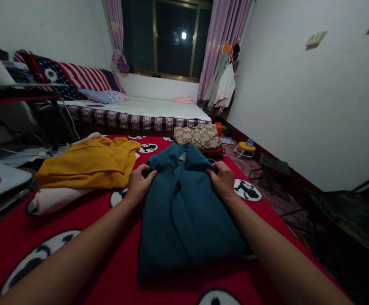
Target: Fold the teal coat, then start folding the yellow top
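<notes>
A teal collared jacket lies folded on the red patterned blanket, its collar pointing away from me. At its left shoulder edge my left hand pinches the cloth between thumb and fingers. Opposite, my right hand grips the right shoulder edge the same way. Left of the jacket rests a folded mustard-yellow garment on top of a pale folded garment. Just beyond the collar sits a beige patterned folded cloth with a green and red stripe.
A low bed stands under the window. Along the right wall are a yellow round stool, a dark folding stool and a camouflage chair. A cluttered desk occupies the left; clothes hang by the curtain.
</notes>
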The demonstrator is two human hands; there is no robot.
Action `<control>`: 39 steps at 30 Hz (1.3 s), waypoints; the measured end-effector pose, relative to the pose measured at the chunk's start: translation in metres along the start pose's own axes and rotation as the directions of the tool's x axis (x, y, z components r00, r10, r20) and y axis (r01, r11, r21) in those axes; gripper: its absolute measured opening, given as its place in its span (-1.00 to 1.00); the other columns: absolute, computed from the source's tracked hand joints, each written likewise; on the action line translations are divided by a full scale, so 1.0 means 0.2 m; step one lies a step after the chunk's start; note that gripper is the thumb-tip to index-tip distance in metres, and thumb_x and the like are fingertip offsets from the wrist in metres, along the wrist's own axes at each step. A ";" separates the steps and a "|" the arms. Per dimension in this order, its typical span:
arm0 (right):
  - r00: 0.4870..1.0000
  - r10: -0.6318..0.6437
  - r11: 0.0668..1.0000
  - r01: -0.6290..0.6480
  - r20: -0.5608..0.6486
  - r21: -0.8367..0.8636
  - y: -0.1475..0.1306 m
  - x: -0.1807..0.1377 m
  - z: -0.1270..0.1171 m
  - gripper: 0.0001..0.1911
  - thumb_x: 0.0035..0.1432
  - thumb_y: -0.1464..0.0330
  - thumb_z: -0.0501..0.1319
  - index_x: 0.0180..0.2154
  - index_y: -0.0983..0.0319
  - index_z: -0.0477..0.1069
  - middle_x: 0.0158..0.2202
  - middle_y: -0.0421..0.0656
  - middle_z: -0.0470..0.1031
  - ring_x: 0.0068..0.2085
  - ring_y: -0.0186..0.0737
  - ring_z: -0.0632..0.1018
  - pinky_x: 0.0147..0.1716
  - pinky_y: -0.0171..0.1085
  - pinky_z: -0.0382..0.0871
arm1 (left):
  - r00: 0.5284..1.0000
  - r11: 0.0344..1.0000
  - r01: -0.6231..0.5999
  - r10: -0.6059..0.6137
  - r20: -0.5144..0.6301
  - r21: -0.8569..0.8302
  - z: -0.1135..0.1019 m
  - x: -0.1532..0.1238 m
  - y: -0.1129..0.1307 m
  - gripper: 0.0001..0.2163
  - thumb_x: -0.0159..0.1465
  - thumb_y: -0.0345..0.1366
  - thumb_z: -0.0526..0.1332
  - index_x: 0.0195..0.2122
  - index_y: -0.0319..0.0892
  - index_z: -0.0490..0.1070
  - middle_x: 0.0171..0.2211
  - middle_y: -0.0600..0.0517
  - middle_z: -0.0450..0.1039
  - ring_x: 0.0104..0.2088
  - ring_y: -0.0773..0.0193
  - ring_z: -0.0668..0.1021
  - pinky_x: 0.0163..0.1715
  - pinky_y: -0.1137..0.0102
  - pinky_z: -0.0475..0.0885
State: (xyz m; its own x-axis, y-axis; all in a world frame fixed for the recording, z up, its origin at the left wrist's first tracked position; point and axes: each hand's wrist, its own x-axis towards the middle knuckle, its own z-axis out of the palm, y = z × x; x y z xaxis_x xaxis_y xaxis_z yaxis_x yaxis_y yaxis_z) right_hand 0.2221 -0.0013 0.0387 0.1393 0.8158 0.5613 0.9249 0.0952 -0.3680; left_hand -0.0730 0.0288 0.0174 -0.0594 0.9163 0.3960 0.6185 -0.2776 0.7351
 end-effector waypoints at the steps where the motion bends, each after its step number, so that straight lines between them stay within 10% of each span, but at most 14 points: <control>1: 0.997 0.055 0.998 -0.053 0.059 -0.034 0.01 0.00 0.02 -0.83 0.15 0.30 0.21 -0.21 0.21 0.43 -0.20 -0.09 0.51 -0.16 -0.10 0.50 -0.25 -0.25 0.26 | 1.000 0.997 0.002 -0.004 0.027 0.080 0.02 0.02 -0.03 -0.78 0.15 -0.12 0.20 -0.34 -0.18 0.37 -0.39 0.03 0.45 -0.34 0.20 0.50 -0.30 0.38 0.38; 5: 0.946 0.182 0.974 -0.137 0.267 -0.179 0.02 0.01 0.03 -0.72 0.14 0.31 0.22 -0.10 0.25 0.43 -0.10 0.03 0.49 -0.10 0.03 0.49 -0.21 -0.15 0.30 | 0.989 0.965 -0.023 -0.017 0.149 0.260 0.04 0.05 -0.05 -0.80 0.10 -0.25 0.28 -0.26 -0.18 0.40 -0.19 -0.07 0.46 -0.14 0.06 0.50 -0.12 0.24 0.39; 8: 0.979 0.083 0.983 -0.050 0.185 -0.178 -0.04 -0.04 -0.05 -0.57 0.07 0.39 0.25 0.01 0.28 0.35 0.00 0.06 0.41 0.01 0.08 0.42 -0.09 -0.09 0.31 | 0.994 0.953 -0.105 0.092 0.057 0.283 -0.03 -0.02 0.10 -0.68 0.08 -0.37 0.29 -0.10 -0.18 0.37 0.10 -0.16 0.27 0.13 -0.03 0.35 0.07 0.14 0.30; 11: 0.992 -0.094 0.995 0.097 0.086 -0.024 -0.13 -0.16 -0.13 -0.52 0.08 0.39 0.22 0.07 0.26 0.28 0.07 0.01 0.36 0.08 0.00 0.37 0.04 -0.08 0.26 | 0.927 0.916 -0.365 0.373 -0.019 0.166 -0.10 -0.20 0.34 -0.72 0.18 -0.43 0.19 -0.06 -0.16 0.34 0.19 -0.13 0.15 0.23 0.05 0.23 0.20 0.16 0.17; 14: 0.966 -0.208 0.976 0.194 0.154 0.101 -0.17 -0.33 -0.14 -0.59 0.14 0.37 0.17 0.05 0.26 0.31 0.05 0.00 0.39 0.08 -0.03 0.38 0.10 -0.07 0.22 | 0.840 0.857 -0.505 0.515 0.170 -0.103 -0.09 -0.42 0.53 -0.83 0.26 -0.38 0.14 -0.12 -0.12 0.36 -0.04 -0.03 0.39 0.01 0.21 0.45 0.04 0.31 0.37; 22: 0.976 -0.171 0.945 0.122 0.138 0.304 -0.10 -0.47 -0.05 -0.67 0.16 0.35 0.11 -0.05 0.28 0.39 -0.01 -0.01 0.46 0.04 -0.05 0.43 0.10 -0.05 0.23 | 0.979 0.982 -0.062 0.024 0.203 0.180 0.09 -0.40 0.32 -0.81 0.22 -0.44 0.13 -0.16 -0.27 0.43 -0.18 -0.09 0.45 -0.23 0.25 0.55 -0.10 0.36 0.43; 34: 0.998 -0.061 0.891 0.045 0.022 0.453 -0.13 -0.47 -0.09 -0.75 0.10 0.41 0.09 -0.19 0.25 0.46 -0.17 -0.05 0.52 -0.08 -0.10 0.49 -0.01 -0.13 0.32 | 0.948 0.976 -0.117 0.055 0.313 0.183 0.10 -0.43 0.48 -0.75 0.27 -0.22 0.09 -0.17 -0.09 0.54 -0.19 0.02 0.56 -0.21 0.18 0.56 -0.25 0.38 0.39; 39: 0.998 -0.046 0.860 0.018 0.042 0.509 -0.14 -0.47 -0.11 -0.77 0.19 0.31 0.09 -0.21 0.23 0.47 -0.19 -0.06 0.53 -0.10 -0.13 0.51 -0.03 -0.18 0.32 | 0.905 0.942 -0.327 0.290 0.311 0.071 0.11 -0.53 0.55 -0.71 0.26 -0.23 0.13 -0.02 -0.15 0.44 -0.18 -0.02 0.51 -0.21 0.21 0.54 -0.21 0.39 0.40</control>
State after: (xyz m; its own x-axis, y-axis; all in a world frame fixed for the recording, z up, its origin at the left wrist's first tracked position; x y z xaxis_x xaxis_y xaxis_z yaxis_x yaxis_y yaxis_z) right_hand 0.1915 -0.0925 0.0130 0.0815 0.8339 0.5458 0.6183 0.3872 -0.6839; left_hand 0.0185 -0.0917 0.0441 0.3699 0.8383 0.4004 0.6576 -0.5407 0.5246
